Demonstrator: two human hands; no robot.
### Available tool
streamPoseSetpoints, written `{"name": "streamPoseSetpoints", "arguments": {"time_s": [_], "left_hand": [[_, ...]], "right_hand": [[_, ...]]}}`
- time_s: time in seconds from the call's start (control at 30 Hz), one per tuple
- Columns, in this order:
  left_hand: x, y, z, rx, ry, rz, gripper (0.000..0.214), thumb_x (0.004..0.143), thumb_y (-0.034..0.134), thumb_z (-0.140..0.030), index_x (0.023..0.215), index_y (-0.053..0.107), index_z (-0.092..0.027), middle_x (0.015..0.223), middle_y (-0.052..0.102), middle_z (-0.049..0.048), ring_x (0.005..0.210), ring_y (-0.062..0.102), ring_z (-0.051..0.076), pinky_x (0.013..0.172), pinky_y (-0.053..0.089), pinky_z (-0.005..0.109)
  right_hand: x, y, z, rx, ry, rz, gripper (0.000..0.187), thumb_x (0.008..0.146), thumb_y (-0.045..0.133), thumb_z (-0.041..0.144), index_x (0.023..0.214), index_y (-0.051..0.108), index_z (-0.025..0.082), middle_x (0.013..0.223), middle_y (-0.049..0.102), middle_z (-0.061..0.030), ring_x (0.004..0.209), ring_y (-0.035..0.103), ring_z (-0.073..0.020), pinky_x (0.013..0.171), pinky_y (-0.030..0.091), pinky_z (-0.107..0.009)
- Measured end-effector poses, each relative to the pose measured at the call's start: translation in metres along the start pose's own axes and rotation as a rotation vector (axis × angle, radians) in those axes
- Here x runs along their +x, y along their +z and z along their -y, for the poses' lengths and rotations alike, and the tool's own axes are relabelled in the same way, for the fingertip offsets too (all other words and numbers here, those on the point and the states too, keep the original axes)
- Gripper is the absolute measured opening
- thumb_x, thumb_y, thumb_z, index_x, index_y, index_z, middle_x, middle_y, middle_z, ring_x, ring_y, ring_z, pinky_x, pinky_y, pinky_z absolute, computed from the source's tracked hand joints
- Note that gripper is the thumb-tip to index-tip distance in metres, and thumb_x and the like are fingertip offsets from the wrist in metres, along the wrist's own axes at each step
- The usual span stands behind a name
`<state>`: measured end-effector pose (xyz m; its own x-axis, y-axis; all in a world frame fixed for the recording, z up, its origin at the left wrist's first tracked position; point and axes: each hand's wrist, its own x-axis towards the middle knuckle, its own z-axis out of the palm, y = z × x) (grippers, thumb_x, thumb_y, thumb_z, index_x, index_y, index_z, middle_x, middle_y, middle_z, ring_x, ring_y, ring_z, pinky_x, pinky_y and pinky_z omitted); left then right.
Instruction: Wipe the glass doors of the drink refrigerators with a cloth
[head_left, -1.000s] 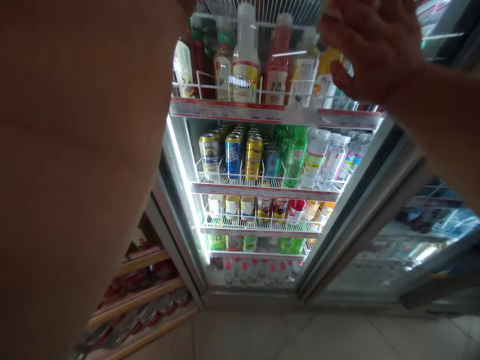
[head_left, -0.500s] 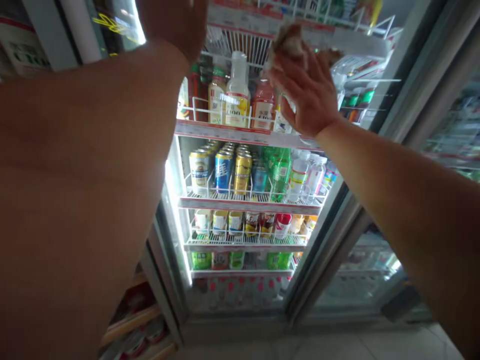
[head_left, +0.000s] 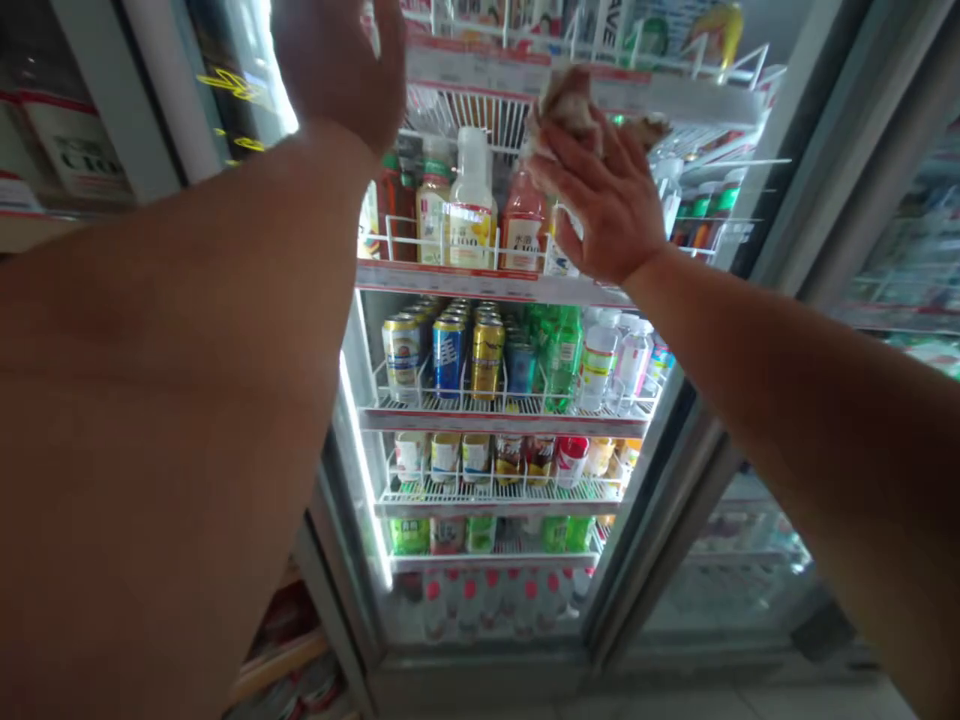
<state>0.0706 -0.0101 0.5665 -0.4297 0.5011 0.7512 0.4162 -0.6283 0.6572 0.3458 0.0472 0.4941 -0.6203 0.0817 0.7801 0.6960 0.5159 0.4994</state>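
Note:
My right hand (head_left: 604, 205) presses a crumpled brown-and-white cloth (head_left: 568, 105) against the upper part of a glass fridge door, fingers stretched over it. Behind the glass, just below this hand, stand a pink drink bottle (head_left: 525, 215) and a clear bottle with a yellow label (head_left: 471, 220). My left hand (head_left: 334, 75) is raised at the top left, near the bright light strip. Its thumb stands apart from the palm, and nothing shows in it; the other fingertips are cut off by the top edge.
Wire shelves hold beer cans (head_left: 448, 355), green bottles (head_left: 562, 355) and short cans (head_left: 445, 455). Red-capped bottles (head_left: 469, 600) stand at the bottom. A metal door frame (head_left: 675, 500) runs down the right, and a wooden shelf (head_left: 277, 665) is low on the left.
The view has tilted slightly, so the shelves sit a little lower. My right hand and the cloth have shifted slightly left across the glass. My left hand's thumb shows more clearly.

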Motion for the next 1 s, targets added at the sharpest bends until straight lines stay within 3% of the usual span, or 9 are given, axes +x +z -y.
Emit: {"name": "streamPoseSetpoints", "arguments": {"time_s": [0.07,0.13,0.27,0.47,0.53,0.6,0.8,0.87,1.0], "left_hand": [[0.005,-0.001,0.005,0.155,0.448,0.045,0.012,0.116,0.044,-0.029,0.112,0.046,-0.019,0.149,0.045,-0.013,0.135,0.018,-0.018,0.124,0.002,0.01],[0.011,-0.002,0.011,0.213,0.652,0.065,0.009,0.116,0.043,-0.022,0.123,0.046,-0.017,0.155,0.043,-0.0128,0.137,0.019,-0.02,0.127,-0.003,0.015],[0.022,-0.004,0.019,0.183,0.73,0.083,0.023,0.112,0.056,-0.03,0.13,0.047,-0.017,0.154,0.046,-0.0148,0.14,0.021,-0.02,0.129,0.001,0.017],[0.071,0.013,0.025,0.538,0.646,-0.07,0.042,0.106,0.053,-0.03,0.143,0.053,-0.011,0.162,0.042,-0.0004,0.159,0.02,0.02,0.134,0.002,0.051],[0.082,0.014,0.029,0.639,0.721,-0.066,0.051,0.107,0.047,-0.04,0.148,0.052,-0.011,0.164,0.039,0.0039,0.159,0.019,0.029,0.132,0.005,0.058],[0.081,0.011,0.034,0.657,0.862,-0.087,0.058,0.109,0.032,-0.051,0.151,0.051,-0.016,0.163,0.041,0.0018,0.158,0.024,0.027,0.132,0.013,0.056],[0.043,-0.001,0.031,0.72,0.93,-0.12,0.075,0.105,0.002,-0.06,0.158,0.043,-0.024,0.166,0.036,-0.0023,0.157,0.023,0.016,0.13,0.018,0.042],[0.037,-0.001,0.028,0.693,1.075,-0.116,0.08,0.105,0.008,-0.064,0.162,0.035,-0.014,0.17,0.026,0.0054,0.16,0.016,0.02,0.13,0.017,0.045],[0.032,0.002,0.025,0.692,1.308,-0.014,0.081,0.103,0.024,-0.069,0.164,0.031,-0.016,0.173,0.017,0.0063,0.162,0.009,0.027,0.13,0.018,0.052]], "right_hand": [[0.001,0.002,-0.001,0.009,0.175,-0.143,0.06,0.099,0.033,0.031,0.158,0.037,0.029,0.169,0.024,0.0118,0.159,0.014,-0.0148,0.133,0.013,-0.046],[0.002,0.004,-0.002,-0.004,0.401,-0.337,0.062,0.098,0.028,0.021,0.159,0.037,0.021,0.169,0.028,0.0037,0.158,0.022,-0.0131,0.132,0.018,-0.04],[0.003,0.004,-0.002,-0.03,0.536,-0.452,0.063,0.095,0.029,0.015,0.157,0.042,0.012,0.166,0.034,-0.0042,0.157,0.028,-0.0176,0.132,0.023,-0.04],[-0.007,0.002,-0.003,-0.04,0.021,-0.102,0.057,0.099,0.045,0.041,0.155,0.047,0.031,0.165,0.035,0.009,0.16,0.018,-0.0288,0.131,0.022,-0.057],[-0.008,0.001,-0.002,-0.033,-0.015,-0.079,0.055,0.1,0.042,0.041,0.155,0.046,0.032,0.165,0.036,0.0081,0.16,0.018,-0.0275,0.131,0.022,-0.057],[-0.003,0.0,0.001,-0.019,0.103,-0.139,0.055,0.102,0.038,0.039,0.156,0.045,0.03,0.165,0.036,0.005,0.159,0.023,-0.0267,0.131,0.023,-0.056],[0.065,-0.008,0.026,0.024,0.902,-0.356,0.067,0.098,0.029,0.024,0.162,0.027,0.007,0.171,0.021,-0.0082,0.161,0.016,-0.021,0.135,0.008,-0.048],[0.09,-0.009,0.034,0.037,0.927,-0.304,0.066,0.101,0.025,0.033,0.164,0.023,0.011,0.172,0.017,-0.0049,0.162,0.01,-0.0206,0.136,0.004,-0.049],[0.123,-0.004,0.044,0.231,0.757,-0.325,0.059,0.103,0.013,0.049,0.161,0.017,0.045,0.17,0.017,0.0167,0.162,0.002,-0.0142,0.136,0.015,-0.051]]}}
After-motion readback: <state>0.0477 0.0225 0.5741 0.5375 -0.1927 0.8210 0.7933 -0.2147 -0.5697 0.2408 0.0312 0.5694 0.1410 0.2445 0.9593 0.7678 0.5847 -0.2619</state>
